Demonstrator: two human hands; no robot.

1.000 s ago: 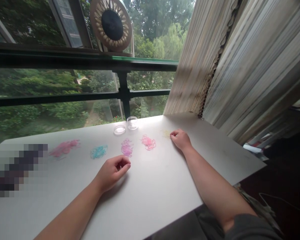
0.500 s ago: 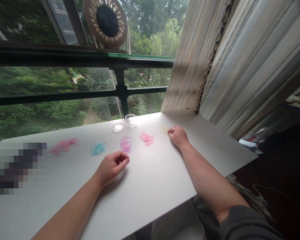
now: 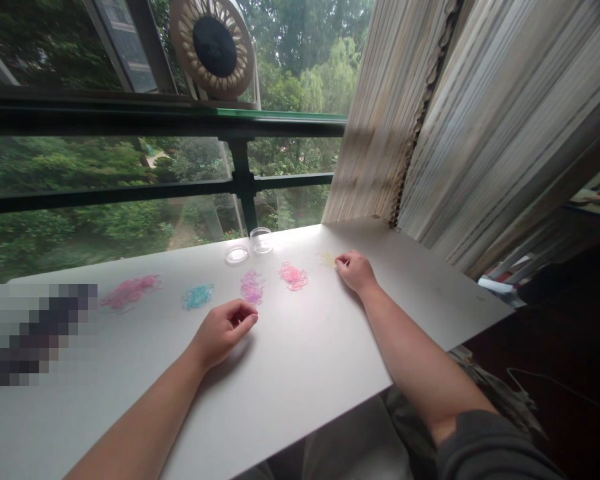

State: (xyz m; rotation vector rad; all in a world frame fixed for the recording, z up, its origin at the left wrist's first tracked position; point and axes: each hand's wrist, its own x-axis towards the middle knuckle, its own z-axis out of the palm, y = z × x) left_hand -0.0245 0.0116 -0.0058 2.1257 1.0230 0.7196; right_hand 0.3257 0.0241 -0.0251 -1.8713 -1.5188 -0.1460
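Loose heaps of thin, coloured loops that look like small rubber bands lie across the white table (image 3: 300, 360). My left hand (image 3: 225, 330) rests with curled fingers just in front of the purple heap (image 3: 252, 288); nothing shows between thumb and forefinger. At the right end of the row, my right hand (image 3: 355, 270) has its fingertips pinched together beside the small yellow heap (image 3: 327, 259). Whatever they hold is too small to make out. Between the hands lies a coral-pink heap (image 3: 293, 276). Farther left are a teal heap (image 3: 198, 296) and a larger pink one (image 3: 133, 292).
A clear round container (image 3: 261, 241) and a clear, shallow lid-like disc (image 3: 237, 255) stand at the table's back edge. Behind them are the window railing (image 3: 290, 125) and a round fan (image 3: 215, 47). A striped curtain (image 3: 375, 147) hangs at the right; a blurred patch covers the far left.
Both hands stay almost where they were. The right fingertips have shifted very slightly at the edge of the yellow heap, and the view has moved a little.
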